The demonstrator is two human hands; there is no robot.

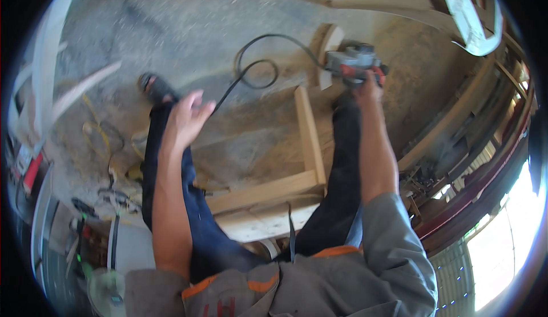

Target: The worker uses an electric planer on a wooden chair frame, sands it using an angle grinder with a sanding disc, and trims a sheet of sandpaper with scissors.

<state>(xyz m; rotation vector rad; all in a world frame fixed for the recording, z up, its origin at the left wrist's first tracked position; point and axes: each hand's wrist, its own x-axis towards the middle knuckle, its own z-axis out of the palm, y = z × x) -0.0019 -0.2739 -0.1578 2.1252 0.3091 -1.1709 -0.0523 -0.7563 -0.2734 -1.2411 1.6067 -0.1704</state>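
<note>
My right hand [370, 87] is closed round the handle of a grey, red and black corded power tool [353, 63], held out at the far right of my legs. Its blur hides the exact kind. A curved wooden piece [326, 43] lies right beside the tool, on its left. From the tool a black cord [260, 61] loops leftward and passes out of sight by my left hand [187, 117]. That hand is raised over my left leg, fingers apart, and seems to grip nothing; whether it touches the cord I cannot tell.
Between my legs is an angled wooden frame [310, 137] with a pale board [268, 223] near me. Long wooden pieces [382, 3] lie at the far right, and stacked timber [451, 128] lines the right side. Yellow cables [103, 137] and a fan [105, 291] are at left.
</note>
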